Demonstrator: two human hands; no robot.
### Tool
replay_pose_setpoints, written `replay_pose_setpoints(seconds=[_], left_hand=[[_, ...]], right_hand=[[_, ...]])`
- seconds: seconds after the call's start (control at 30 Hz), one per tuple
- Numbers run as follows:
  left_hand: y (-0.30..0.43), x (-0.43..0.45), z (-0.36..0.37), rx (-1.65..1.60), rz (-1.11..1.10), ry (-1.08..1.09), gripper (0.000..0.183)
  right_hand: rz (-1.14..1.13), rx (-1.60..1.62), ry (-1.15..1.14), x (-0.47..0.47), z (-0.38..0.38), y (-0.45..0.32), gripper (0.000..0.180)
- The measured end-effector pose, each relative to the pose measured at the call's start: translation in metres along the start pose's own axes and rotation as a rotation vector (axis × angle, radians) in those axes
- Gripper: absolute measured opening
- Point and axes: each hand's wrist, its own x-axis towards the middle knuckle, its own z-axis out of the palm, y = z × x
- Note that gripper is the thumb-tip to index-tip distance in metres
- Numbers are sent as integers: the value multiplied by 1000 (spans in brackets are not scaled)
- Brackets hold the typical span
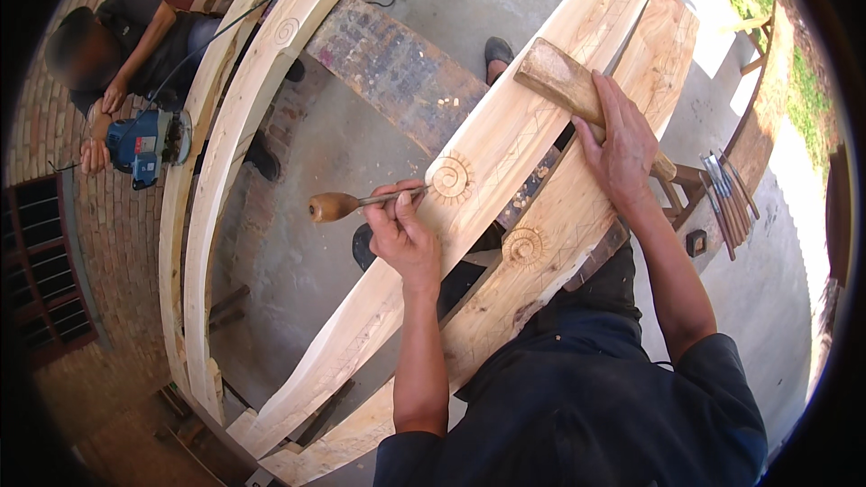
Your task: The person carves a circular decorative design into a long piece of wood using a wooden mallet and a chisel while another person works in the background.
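Observation:
My left hand grips a wood-carving chisel by its metal shank, wooden handle pointing left. Its tip meets the edge of a carved spiral with short rays on a long pale timber beam. A wooden mallet is in my right hand, its blocky head above the beam and the handle end showing past the wrist. Closer to my body lies a second beam with a similar carved spiral. Pencilled zigzag lines run along both beams.
Across the gap, a person holds a blue power tool against curved beams. A stained plank supports the work. Several carving chisels lie on a bench at right. A black cord crosses the curved beams.

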Motion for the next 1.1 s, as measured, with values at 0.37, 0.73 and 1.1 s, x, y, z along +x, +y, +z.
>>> replay_pose_setpoints(seconds=[0.37,0.73,1.1], left_hand=[[4,3,-8,375,258,-131,6],[12,12,-11,498,374,-194,34],[20,16,-9,577,427,-238,33]], right_hand=[[37,11,-15,-2,2,0,76],[132,222,-32,8,-21,-16,71],[189,1052,-202,52,-110,-90,69]])
